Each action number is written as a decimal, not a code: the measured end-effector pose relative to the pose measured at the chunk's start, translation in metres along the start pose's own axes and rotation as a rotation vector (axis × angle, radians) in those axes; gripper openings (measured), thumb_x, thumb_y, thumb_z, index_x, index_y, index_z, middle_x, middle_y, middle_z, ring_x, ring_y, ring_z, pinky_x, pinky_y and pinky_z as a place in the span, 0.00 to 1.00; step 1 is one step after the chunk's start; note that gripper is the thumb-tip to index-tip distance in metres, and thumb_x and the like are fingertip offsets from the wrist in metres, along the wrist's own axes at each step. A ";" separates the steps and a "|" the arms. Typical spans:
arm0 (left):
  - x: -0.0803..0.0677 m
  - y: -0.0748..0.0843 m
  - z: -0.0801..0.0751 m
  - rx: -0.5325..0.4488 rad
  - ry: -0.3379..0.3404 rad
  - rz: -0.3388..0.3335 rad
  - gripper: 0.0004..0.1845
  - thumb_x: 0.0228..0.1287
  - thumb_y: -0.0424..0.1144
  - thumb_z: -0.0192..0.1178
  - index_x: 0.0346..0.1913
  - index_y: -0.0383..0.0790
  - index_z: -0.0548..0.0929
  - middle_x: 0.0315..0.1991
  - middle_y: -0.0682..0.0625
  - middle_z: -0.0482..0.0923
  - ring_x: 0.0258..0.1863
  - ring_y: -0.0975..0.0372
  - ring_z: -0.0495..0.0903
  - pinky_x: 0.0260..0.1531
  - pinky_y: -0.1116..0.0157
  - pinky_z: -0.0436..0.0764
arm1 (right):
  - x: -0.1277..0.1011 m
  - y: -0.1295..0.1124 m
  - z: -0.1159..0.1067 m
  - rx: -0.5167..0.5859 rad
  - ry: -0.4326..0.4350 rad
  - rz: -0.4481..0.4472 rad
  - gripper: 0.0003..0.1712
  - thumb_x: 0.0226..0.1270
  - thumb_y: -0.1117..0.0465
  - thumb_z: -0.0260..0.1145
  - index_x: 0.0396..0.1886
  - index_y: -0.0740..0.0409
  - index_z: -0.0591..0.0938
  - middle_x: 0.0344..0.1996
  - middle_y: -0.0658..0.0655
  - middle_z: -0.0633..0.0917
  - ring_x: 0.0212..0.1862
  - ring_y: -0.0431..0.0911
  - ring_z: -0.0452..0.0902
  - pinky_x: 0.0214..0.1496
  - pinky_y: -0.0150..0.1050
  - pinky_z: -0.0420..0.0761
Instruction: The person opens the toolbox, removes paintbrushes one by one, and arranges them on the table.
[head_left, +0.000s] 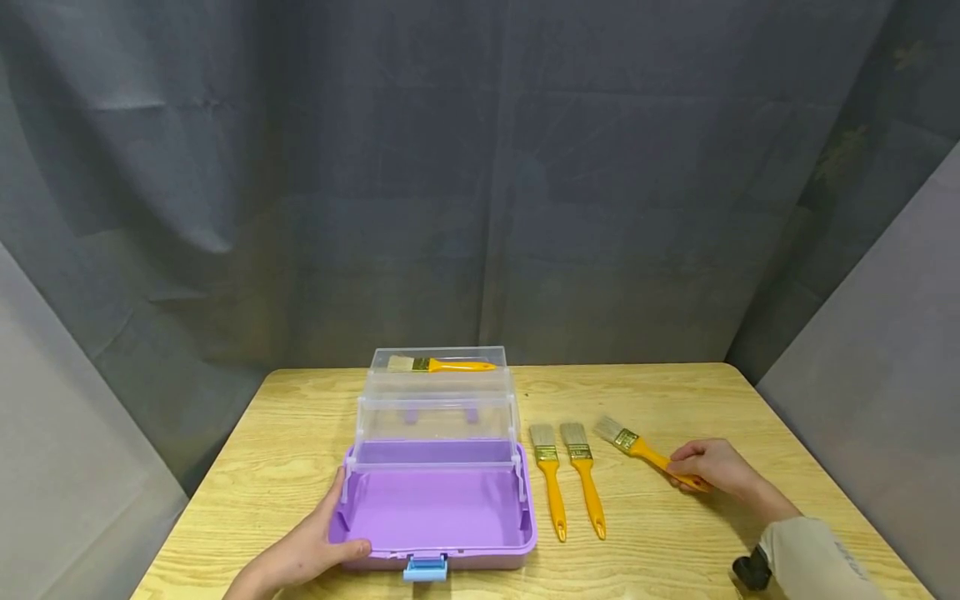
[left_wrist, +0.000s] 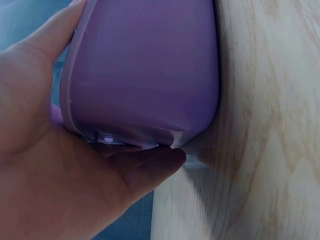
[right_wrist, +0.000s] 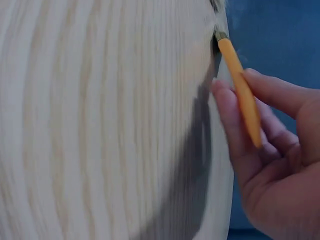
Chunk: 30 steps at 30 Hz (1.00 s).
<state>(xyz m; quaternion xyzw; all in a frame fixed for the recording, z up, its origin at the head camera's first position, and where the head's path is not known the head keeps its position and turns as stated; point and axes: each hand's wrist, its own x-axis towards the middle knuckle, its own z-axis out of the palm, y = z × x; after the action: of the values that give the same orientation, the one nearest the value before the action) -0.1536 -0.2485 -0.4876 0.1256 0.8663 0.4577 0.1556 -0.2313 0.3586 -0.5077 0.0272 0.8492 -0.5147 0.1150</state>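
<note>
A purple toolbox [head_left: 438,508] stands open on the wooden table [head_left: 675,542], its clear tiered trays [head_left: 438,417] folded back. One yellow-handled brush [head_left: 442,364] lies in the top tray. My left hand [head_left: 311,550] holds the box's front left corner [left_wrist: 145,75], thumb on the rim and fingers against the wall. My right hand [head_left: 712,467] pinches the yellow handle of a paintbrush [head_left: 637,448], seen close in the right wrist view as brush handle [right_wrist: 242,95] between my fingers [right_wrist: 225,120]. Two more brushes [head_left: 547,475] [head_left: 583,471] lie side by side right of the box.
A grey cloth backdrop [head_left: 480,167] hangs behind and around the table. A blue latch [head_left: 426,568] sits at the box's front edge. Bare wood lies left of the box and along the table's right side.
</note>
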 end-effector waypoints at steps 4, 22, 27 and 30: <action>0.000 0.000 0.000 -0.001 0.002 -0.013 0.62 0.56 0.48 0.67 0.73 0.41 0.25 0.73 0.33 0.26 0.70 0.40 0.34 0.63 0.41 0.39 | -0.003 -0.006 0.008 0.057 -0.187 0.036 0.18 0.65 0.65 0.62 0.46 0.77 0.74 0.28 0.62 0.85 0.28 0.49 0.83 0.28 0.37 0.82; 0.001 -0.004 0.001 0.005 0.011 -0.016 0.62 0.55 0.48 0.68 0.73 0.42 0.26 0.73 0.32 0.28 0.70 0.39 0.35 0.64 0.41 0.41 | -0.004 -0.025 0.044 0.210 -0.463 0.140 0.14 0.71 0.61 0.55 0.41 0.71 0.76 0.28 0.60 0.86 0.32 0.48 0.85 0.32 0.36 0.84; 0.001 -0.005 0.001 0.008 0.008 -0.019 0.63 0.56 0.50 0.68 0.73 0.41 0.26 0.73 0.32 0.27 0.70 0.39 0.35 0.64 0.42 0.40 | -0.005 -0.027 0.047 0.217 -0.457 0.153 0.14 0.71 0.61 0.55 0.41 0.71 0.77 0.27 0.60 0.85 0.31 0.47 0.85 0.32 0.35 0.83; 0.002 -0.005 0.001 0.005 0.004 -0.011 0.62 0.56 0.49 0.67 0.73 0.40 0.25 0.73 0.32 0.27 0.70 0.39 0.34 0.64 0.41 0.40 | -0.006 -0.028 0.048 0.193 -0.437 0.157 0.13 0.70 0.61 0.56 0.39 0.70 0.77 0.25 0.57 0.84 0.27 0.44 0.84 0.30 0.34 0.83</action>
<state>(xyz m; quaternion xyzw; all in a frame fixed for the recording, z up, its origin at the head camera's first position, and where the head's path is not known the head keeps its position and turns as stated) -0.1554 -0.2500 -0.4920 0.1202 0.8683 0.4552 0.1561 -0.2224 0.3032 -0.5032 -0.0082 0.7464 -0.5764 0.3325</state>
